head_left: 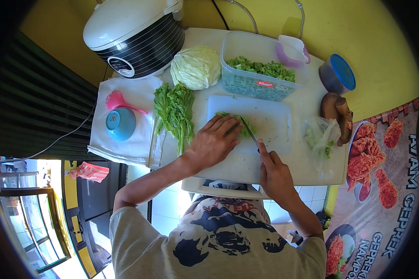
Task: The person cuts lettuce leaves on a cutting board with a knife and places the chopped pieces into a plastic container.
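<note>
My left hand (pixel 214 141) presses down on green leaf lettuce (pixel 247 126) with its fingers bent over the leaves. The lettuce lies on a white cutting board (pixel 274 111), mostly covered by that hand. In my right hand (pixel 277 176) is a knife (pixel 249 130), its handle wrapped by the fingers and the index finger stretched along it. The blade points away from me and meets the lettuce just right of my left fingers. Small green bits are scattered over the board. A bunch of leaf lettuce (pixel 174 111) lies left of the board.
Behind the board stands a clear plastic container (pixel 246 83) of cut greens. A cabbage (pixel 196 68) and a rice cooker (pixel 139 42) are at the back left. A blue bowl (pixel 121 124) and pink ladle (pixel 118 100) sit left. A plastic bag (pixel 322 135) and blue-lidded tub (pixel 337 74) are right.
</note>
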Action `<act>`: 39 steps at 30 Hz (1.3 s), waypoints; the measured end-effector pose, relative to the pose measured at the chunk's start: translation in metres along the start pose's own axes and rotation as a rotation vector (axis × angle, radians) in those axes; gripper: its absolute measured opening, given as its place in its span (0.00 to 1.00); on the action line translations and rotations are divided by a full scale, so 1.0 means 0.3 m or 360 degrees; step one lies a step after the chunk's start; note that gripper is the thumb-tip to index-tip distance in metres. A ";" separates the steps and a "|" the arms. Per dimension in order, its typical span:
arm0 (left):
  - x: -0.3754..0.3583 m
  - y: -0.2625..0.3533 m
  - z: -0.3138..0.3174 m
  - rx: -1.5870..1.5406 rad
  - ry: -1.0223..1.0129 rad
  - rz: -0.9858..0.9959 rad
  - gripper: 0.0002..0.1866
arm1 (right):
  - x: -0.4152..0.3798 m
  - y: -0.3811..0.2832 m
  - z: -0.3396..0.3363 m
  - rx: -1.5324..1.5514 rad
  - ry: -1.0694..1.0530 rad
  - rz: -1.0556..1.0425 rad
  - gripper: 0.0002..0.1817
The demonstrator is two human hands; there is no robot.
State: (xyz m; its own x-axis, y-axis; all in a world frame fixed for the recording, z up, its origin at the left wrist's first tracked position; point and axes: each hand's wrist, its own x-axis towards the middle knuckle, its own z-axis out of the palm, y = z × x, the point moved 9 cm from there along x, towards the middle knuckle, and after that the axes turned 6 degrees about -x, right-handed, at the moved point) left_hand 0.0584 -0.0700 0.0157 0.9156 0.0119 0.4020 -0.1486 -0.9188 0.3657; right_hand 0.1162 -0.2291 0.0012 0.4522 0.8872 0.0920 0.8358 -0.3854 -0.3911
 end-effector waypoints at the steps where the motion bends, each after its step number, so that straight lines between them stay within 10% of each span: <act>1: 0.001 0.001 0.000 0.0000 -0.0002 -0.0004 0.21 | -0.001 0.001 0.002 -0.0013 -0.0005 0.0002 0.40; 39: 0.006 -0.004 -0.010 -0.0106 0.0003 -0.0111 0.22 | 0.076 -0.001 -0.020 -0.0130 0.0022 -0.0086 0.39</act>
State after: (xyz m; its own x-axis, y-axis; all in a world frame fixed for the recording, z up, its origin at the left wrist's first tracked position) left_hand 0.0589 -0.0676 0.0185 0.9239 0.0755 0.3752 -0.1093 -0.8874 0.4478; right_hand 0.1281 -0.2103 0.0088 0.4095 0.9039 0.1234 0.8814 -0.3571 -0.3091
